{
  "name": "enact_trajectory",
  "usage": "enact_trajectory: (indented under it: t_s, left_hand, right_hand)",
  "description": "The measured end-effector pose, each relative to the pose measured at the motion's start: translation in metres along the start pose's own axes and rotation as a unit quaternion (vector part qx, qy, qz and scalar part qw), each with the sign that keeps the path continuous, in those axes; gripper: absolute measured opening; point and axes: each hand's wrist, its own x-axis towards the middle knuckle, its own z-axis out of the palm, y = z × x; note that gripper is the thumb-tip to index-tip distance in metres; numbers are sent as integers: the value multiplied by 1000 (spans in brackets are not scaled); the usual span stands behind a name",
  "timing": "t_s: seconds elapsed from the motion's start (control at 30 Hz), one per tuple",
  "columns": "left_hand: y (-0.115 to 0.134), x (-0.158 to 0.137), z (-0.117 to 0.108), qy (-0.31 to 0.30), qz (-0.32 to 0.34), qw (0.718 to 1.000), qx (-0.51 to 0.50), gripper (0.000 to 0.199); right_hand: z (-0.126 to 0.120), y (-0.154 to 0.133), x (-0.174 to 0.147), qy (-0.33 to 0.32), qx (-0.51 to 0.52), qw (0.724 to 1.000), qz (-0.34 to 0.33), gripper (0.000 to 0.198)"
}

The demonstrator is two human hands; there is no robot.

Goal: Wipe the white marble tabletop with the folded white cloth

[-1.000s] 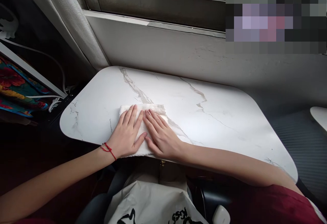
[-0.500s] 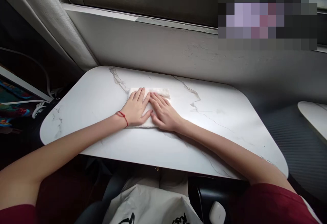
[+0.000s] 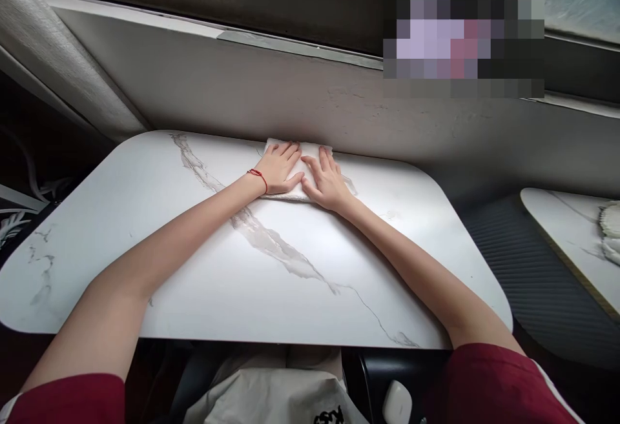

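A folded white cloth (image 3: 303, 169) lies flat at the far edge of the white marble-patterned table (image 3: 194, 295), close against the wall. My left hand (image 3: 278, 169), with a red string bracelet (image 3: 259, 179) at the wrist, rests palm down on the cloth's left part, fingers spread. On its right part lies my right hand (image 3: 327, 182), also palm down, with fingers apart and slightly bent. The two thumbs point toward each other and almost meet over the cloth. Both arms reach forward across the tabletop.
Beyond the table rises a grey wall (image 3: 232, 82) with a window ledge above. A second white table (image 3: 566, 230) stands at the right, bearing a white bundled item (image 3: 611, 224). A pale bag (image 3: 271, 398) and a small white case (image 3: 397, 403) are below the near edge.
Both hands have pushed the cloth away from me and slightly right, from the table's middle to its far edge. The fingers of my right hand have spread wider. The view has shifted right.
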Motion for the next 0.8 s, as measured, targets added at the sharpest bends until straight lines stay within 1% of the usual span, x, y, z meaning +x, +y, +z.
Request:
enact_trajectory:
  t_s: [0.13, 0.23, 0.47, 0.8]
  left_hand:
    - [-1, 1, -2, -13, -23, 1000, -11, 62]
    - [1, 1, -4, -21, -36, 999, -14, 63]
    - [-1, 1, -1, -16, -25, 999, -19, 62]
    - [0, -1, 1, -18, -24, 999, -15, 65]
  right_hand:
    - [-4, 3, 5, -25, -3, 1000, 3, 61]
    - [-4, 5, 6, -31, -1, 1000, -1, 64]
    - [-3, 6, 3, -28, -26, 999, 0, 67]
    - [-2, 5, 3, -21, -17, 1000, -2, 66]
